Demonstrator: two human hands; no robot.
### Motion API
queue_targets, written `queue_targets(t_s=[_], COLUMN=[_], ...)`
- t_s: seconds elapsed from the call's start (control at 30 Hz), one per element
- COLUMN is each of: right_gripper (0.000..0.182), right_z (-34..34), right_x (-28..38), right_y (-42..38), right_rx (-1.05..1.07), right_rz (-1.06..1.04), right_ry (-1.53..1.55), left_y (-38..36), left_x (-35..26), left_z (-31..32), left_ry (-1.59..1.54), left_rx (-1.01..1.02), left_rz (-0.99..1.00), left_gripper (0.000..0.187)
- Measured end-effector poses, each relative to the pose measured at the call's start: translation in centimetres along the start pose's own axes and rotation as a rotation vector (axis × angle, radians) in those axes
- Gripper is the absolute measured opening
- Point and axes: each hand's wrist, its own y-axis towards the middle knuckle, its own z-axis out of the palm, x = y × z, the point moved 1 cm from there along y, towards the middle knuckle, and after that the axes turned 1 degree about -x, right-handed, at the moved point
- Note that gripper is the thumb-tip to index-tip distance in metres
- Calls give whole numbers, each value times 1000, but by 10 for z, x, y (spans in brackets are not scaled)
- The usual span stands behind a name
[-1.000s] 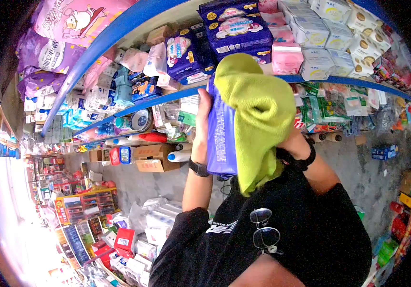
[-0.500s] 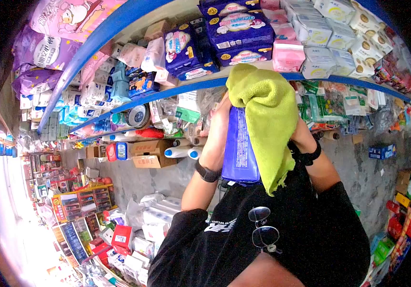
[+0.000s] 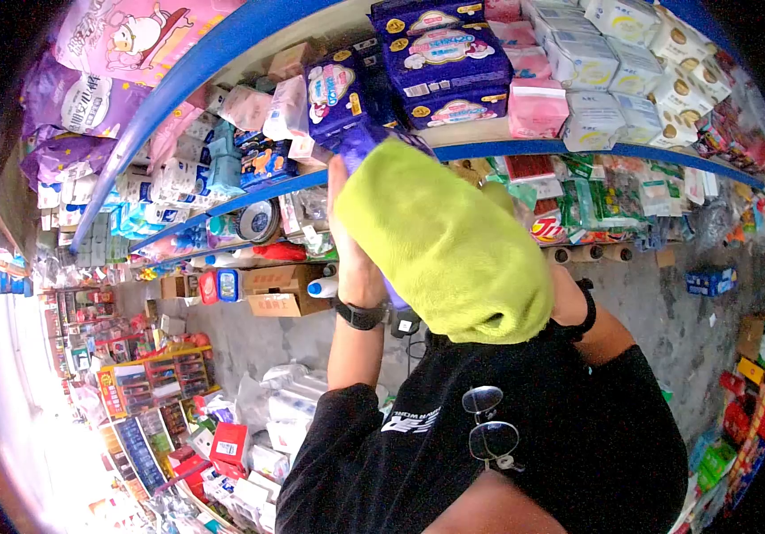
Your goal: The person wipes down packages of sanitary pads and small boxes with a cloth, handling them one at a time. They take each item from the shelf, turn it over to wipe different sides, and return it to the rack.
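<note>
A purple plastic package is held up in front of my chest, mostly hidden under a yellow-green cloth. My left hand grips the package along its left side, its fingers partly covered. At the cloth's lower right corner is my right hand, with the cloth bunched at its fingers; most of those fingers are hidden behind it. Matching purple packs stand stacked on the shelf just beyond.
A blue-edged shelf runs across in front, bearing pink and white packs. Below it are bagged goods, a cardboard box and a white bottle. Boxed goods lie at the lower left.
The cloth has gone from hanging over the package's right side to spreading across its face. My left hand has shifted left with the package, which now tilts; my right hand has moved lower.
</note>
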Motion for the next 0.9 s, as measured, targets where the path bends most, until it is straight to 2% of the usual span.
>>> queue_targets(t_s=[0.27,0.43,0.57,0.67,0.9], right_gripper=[46,45,44,43,41], right_z=[6,0,2,12,22], right_x=[-7,-25,-33,-22,-7], right_y=[16,20,26,31,32], right_rx=[-164,-335,-443,-452,-470], right_rz=[-25,85,146,85,70], right_ry=[-1,83,183,178,271], left_y=[4,7,15,23,44], left_x=[23,55,65,56,-1], left_z=[-17,-9,-10,-18,-54], left_ry=[-44,-82,-101,-85,184], left_rx=[116,90,1,-93,-468], left_rz=[28,25,102,214,621], left_gripper=[45,46,47,48,50])
